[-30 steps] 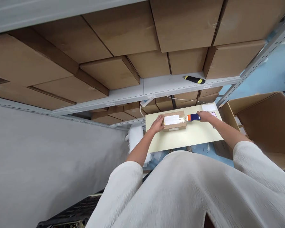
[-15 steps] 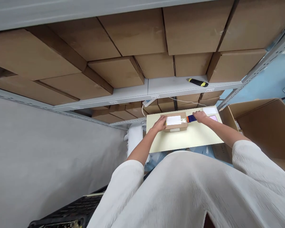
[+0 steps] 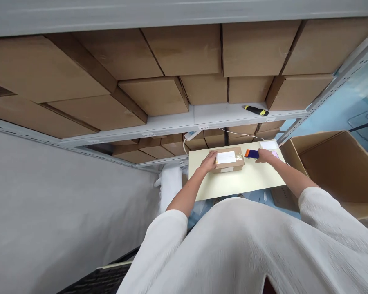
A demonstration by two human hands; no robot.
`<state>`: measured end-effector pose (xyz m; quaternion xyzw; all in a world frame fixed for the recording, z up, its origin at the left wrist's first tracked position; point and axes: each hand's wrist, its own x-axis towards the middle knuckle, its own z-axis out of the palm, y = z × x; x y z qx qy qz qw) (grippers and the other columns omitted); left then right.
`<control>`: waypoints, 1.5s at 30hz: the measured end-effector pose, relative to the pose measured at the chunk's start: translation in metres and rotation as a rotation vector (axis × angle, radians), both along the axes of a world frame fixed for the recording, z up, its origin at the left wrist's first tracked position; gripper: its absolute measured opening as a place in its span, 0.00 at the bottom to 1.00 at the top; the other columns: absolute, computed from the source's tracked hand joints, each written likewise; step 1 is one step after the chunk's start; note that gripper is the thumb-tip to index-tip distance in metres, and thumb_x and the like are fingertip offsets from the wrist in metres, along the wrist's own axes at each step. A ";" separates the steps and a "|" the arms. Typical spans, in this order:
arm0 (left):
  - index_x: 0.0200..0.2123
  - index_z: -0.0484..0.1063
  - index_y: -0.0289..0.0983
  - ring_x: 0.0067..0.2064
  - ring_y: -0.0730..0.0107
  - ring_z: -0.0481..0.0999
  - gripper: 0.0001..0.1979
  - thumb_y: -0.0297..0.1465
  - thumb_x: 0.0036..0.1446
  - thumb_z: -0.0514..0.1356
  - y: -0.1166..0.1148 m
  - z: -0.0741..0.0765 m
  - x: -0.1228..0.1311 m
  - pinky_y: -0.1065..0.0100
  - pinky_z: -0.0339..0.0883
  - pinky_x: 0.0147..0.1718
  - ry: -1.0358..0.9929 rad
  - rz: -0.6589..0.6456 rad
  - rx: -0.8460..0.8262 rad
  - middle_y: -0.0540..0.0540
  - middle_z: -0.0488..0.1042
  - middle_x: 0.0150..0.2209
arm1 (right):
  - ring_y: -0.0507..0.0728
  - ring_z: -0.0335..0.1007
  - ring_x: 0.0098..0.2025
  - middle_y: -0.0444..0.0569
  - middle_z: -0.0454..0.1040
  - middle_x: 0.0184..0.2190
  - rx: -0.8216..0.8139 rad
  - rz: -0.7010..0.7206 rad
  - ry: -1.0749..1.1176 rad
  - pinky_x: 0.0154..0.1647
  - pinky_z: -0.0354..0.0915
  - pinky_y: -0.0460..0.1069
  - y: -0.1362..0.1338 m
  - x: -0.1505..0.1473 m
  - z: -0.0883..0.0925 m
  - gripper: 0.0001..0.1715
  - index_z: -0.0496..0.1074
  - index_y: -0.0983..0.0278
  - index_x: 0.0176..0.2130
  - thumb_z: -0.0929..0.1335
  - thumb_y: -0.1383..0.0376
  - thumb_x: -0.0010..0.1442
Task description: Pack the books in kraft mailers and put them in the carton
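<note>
A small cardboard box point(image 3: 230, 165) lies on a pale yellow tabletop point(image 3: 251, 183). It has a white label point(image 3: 225, 157) on top, shiny clear tape point(image 3: 238, 157) at its right end and a smaller label on its near side. My left hand point(image 3: 209, 161) grips the left end of the box. In my right hand point(image 3: 264, 155), closed, is a dark blue tool with an orange end point(image 3: 252, 154), just right of the box and apart from it. The tool's exact kind is too small to make out.
Stacked cartons point(image 3: 184, 49) fill the grey shelf point(image 3: 168, 119) above the table. A black-and-yellow utility knife point(image 3: 256, 110) lies on the shelf. A phone point(image 3: 275, 154) is partly hidden behind my right hand. A large open carton point(image 3: 337, 167) stands at right.
My right hand has drawn the blue tool back to the right, off the taped end of the box. My left hand stays on the box. The view has shifted slightly.
</note>
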<state>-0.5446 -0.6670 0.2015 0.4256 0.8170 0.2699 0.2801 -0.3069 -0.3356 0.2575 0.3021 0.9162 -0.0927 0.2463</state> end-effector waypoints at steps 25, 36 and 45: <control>0.78 0.61 0.36 0.85 0.47 0.47 0.43 0.27 0.62 0.68 -0.005 -0.006 0.016 0.52 0.48 0.81 0.055 -0.053 -0.058 0.32 0.51 0.84 | 0.75 0.70 0.57 0.66 0.78 0.56 0.083 0.376 0.939 0.64 0.67 0.71 -0.002 -0.175 0.145 0.29 0.75 0.64 0.62 0.64 0.48 0.76; 0.78 0.61 0.36 0.85 0.46 0.48 0.39 0.28 0.66 0.66 -0.009 0.003 0.020 0.46 0.46 0.81 0.107 -0.090 -0.082 0.31 0.51 0.83 | 0.78 0.66 0.62 0.68 0.72 0.63 0.262 0.288 0.875 0.66 0.65 0.75 0.000 -0.192 0.113 0.33 0.73 0.65 0.70 0.66 0.54 0.72; 0.75 0.62 0.42 0.83 0.45 0.52 0.37 0.30 0.66 0.67 -0.018 0.006 0.018 0.41 0.51 0.78 0.143 -0.116 -0.036 0.33 0.57 0.81 | 0.76 0.63 0.68 0.64 0.70 0.67 0.230 0.120 1.010 0.70 0.61 0.73 -0.049 -0.109 0.078 0.31 0.71 0.60 0.70 0.65 0.58 0.72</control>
